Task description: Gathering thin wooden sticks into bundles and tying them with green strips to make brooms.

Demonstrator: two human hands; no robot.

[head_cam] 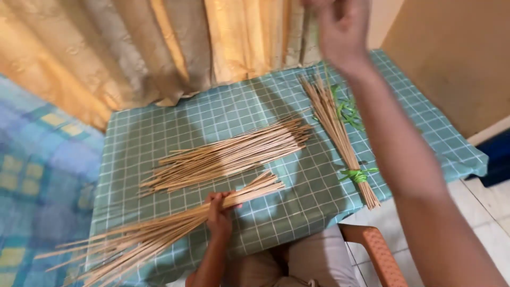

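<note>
Looking down from the head camera, your left hand (219, 215) has its fingers clenched round a sheaf of thin sticks (159, 231), fanning loose over the checked worktop (297, 191). They look light, springy and easily snapped, so hold near the tight end. Your right hand (342, 29) is raised; I cannot tell its grip.

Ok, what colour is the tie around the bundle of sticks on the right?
Green; the tie shows best in the head view.

The sticks (159, 228) in my left hand (219, 215) look like dry, matt wood; the checked cloth (212, 117) over the tabletop looks slightly glossy; the curtain (159, 48) is soft fabric.
</note>
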